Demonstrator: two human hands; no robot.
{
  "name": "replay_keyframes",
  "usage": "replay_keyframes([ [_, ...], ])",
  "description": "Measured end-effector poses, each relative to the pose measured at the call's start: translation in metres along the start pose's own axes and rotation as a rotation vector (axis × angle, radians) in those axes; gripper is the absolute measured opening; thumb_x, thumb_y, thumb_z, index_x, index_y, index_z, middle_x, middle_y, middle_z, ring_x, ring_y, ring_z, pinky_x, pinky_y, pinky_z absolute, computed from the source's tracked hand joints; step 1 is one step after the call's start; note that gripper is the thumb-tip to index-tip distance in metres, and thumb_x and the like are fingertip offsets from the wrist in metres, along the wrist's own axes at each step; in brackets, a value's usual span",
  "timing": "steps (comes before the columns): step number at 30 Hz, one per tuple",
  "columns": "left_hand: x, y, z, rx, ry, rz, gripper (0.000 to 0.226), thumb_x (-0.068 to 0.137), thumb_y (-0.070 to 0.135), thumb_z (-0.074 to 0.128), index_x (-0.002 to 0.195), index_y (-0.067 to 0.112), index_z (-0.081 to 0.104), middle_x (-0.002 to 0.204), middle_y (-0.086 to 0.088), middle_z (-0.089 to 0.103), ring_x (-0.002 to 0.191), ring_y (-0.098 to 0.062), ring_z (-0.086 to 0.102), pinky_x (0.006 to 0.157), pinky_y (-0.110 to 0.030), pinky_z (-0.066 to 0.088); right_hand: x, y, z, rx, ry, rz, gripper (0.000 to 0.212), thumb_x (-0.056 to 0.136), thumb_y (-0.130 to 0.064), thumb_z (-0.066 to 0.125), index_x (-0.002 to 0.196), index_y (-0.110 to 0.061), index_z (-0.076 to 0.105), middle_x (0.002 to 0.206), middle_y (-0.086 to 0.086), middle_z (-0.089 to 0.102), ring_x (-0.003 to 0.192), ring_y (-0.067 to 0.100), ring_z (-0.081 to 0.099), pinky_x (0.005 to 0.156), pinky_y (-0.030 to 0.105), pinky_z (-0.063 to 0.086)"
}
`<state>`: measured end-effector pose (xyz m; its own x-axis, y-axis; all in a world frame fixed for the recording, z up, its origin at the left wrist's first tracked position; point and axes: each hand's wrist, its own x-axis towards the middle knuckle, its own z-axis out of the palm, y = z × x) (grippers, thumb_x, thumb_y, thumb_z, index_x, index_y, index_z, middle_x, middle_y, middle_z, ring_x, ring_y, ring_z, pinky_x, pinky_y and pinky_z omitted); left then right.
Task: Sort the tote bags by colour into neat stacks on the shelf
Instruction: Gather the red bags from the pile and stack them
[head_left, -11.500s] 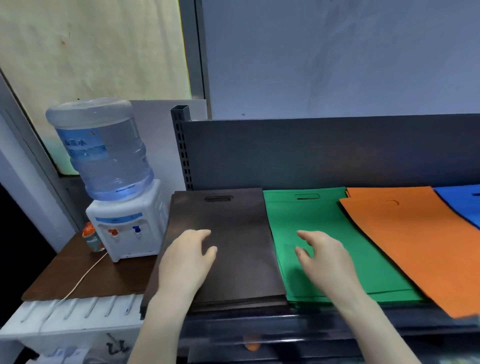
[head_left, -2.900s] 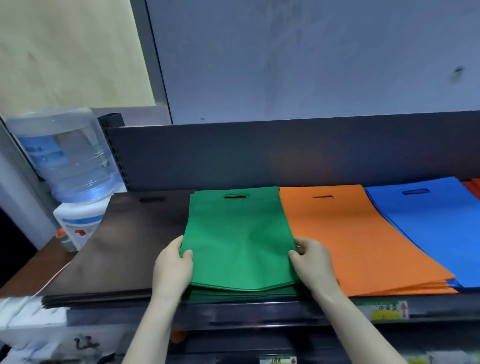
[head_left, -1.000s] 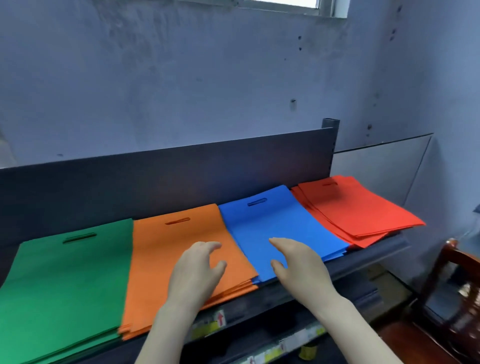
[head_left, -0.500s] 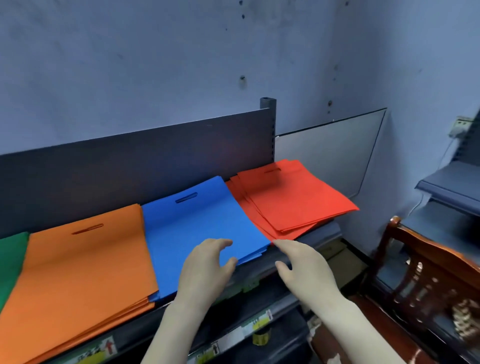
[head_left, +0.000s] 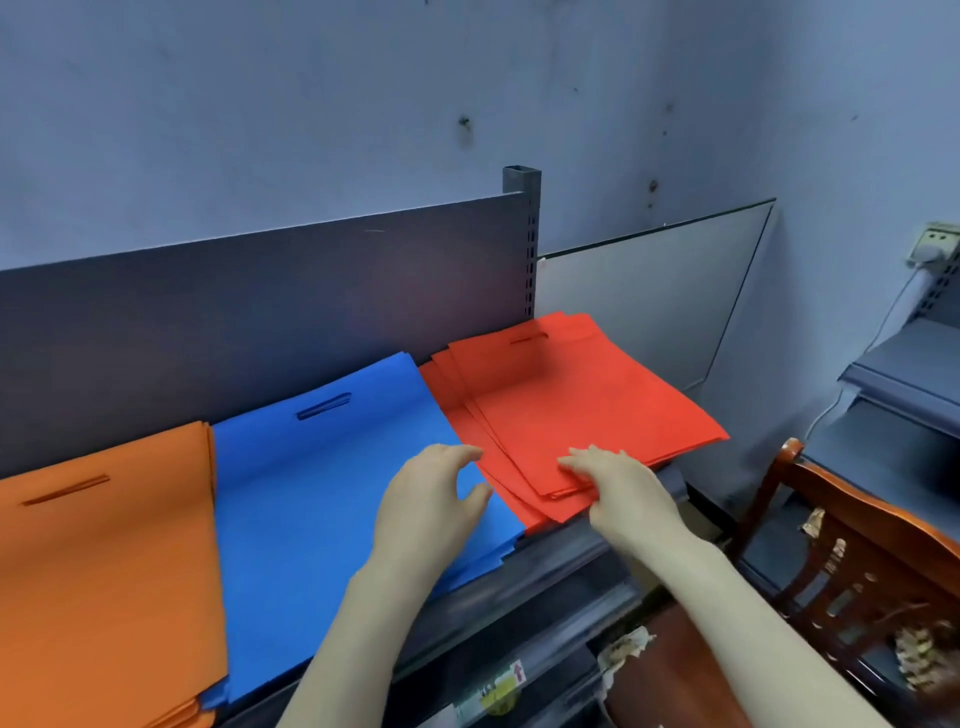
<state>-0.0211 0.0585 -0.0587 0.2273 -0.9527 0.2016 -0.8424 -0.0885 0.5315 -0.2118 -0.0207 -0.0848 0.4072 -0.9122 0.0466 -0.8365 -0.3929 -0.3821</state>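
Note:
Three piles of flat tote bags lie side by side on the dark shelf (head_left: 566, 553): orange (head_left: 98, 571) at the left, blue (head_left: 332, 478) in the middle, red (head_left: 566, 405) at the right end. The red bags are fanned out, their edges not lined up. My right hand (head_left: 618, 486) rests with spread fingers on the near corner of the red pile. My left hand (head_left: 431, 512) hovers open over the near right part of the blue pile, beside the red one. Neither hand grips a bag.
A dark back panel with an upright post (head_left: 522, 239) closes the shelf behind. A wooden chair (head_left: 852, 566) stands to the right, close to the shelf end. Another grey shelf unit (head_left: 904, 374) is at the far right. A lower shelf with price labels (head_left: 498, 691) sits below.
My view and both hands have moved right along the shelf, from the green pile past orange and blue. My right hand has come down onto the red pile.

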Motion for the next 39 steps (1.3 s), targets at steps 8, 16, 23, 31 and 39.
replay_keyframes([
  [8, 0.024, -0.009, 0.011, -0.014, -0.016, -0.016, 0.035, 0.092, 0.029, 0.057, 0.127, 0.030, 0.058, 0.126, 0.011, 0.058, 0.116, -0.008, 0.053, 0.095, -0.024, 0.042, 0.049, 0.016, -0.023, 0.281, 0.096, 0.091, 0.037, 0.095, -0.025, 0.051, 0.060, -0.015, 0.045, 0.058, -0.005, 0.048, 0.068, 0.024, 0.051, 0.065, 0.038, 0.039],
  [16, 0.044, -0.001, 0.022, -0.015, -0.045, -0.121, 0.032, 0.097, 0.026, 0.049, 0.129, 0.027, 0.057, 0.123, 0.008, 0.063, 0.111, -0.012, 0.057, 0.094, -0.027, 0.043, 0.062, 0.023, -0.030, 0.392, 0.021, -0.022, 0.036, 0.094, -0.022, 0.054, 0.059, -0.015, 0.045, 0.057, -0.004, 0.045, 0.060, 0.015, 0.042, 0.061, 0.034, 0.032],
  [23, 0.059, 0.022, 0.037, 0.096, -0.042, -0.296, 0.039, 0.098, 0.032, 0.046, 0.136, 0.022, 0.049, 0.130, -0.001, 0.059, 0.122, -0.020, 0.052, 0.097, -0.031, 0.042, 0.057, 0.027, -0.047, 0.159, -0.454, -0.330, 0.022, 0.085, -0.041, 0.059, 0.068, -0.028, 0.065, 0.068, -0.008, 0.063, 0.071, 0.009, 0.059, 0.074, 0.033, 0.047],
  [31, 0.071, 0.050, 0.068, 0.303, -0.150, -0.410, 0.040, 0.089, 0.044, 0.057, 0.117, 0.015, 0.060, 0.144, -0.014, 0.040, 0.129, -0.029, 0.042, 0.100, -0.036, 0.041, 0.130, 0.093, -0.046, -0.143, -0.288, -0.142, 0.062, 0.089, -0.053, 0.052, 0.145, -0.031, 0.034, 0.158, 0.000, 0.020, 0.146, 0.020, 0.017, 0.118, 0.039, 0.019],
  [39, 0.077, 0.074, 0.082, 0.371, 0.012, -0.479, 0.045, 0.097, 0.038, 0.046, 0.134, 0.014, 0.043, 0.153, -0.009, 0.026, 0.147, -0.027, 0.012, 0.108, -0.040, 0.035, 0.148, 0.089, -0.030, 0.023, -0.346, -0.396, 0.060, 0.094, -0.046, 0.049, 0.148, -0.029, 0.029, 0.160, -0.002, 0.011, 0.148, 0.017, 0.004, 0.119, 0.042, 0.005],
])
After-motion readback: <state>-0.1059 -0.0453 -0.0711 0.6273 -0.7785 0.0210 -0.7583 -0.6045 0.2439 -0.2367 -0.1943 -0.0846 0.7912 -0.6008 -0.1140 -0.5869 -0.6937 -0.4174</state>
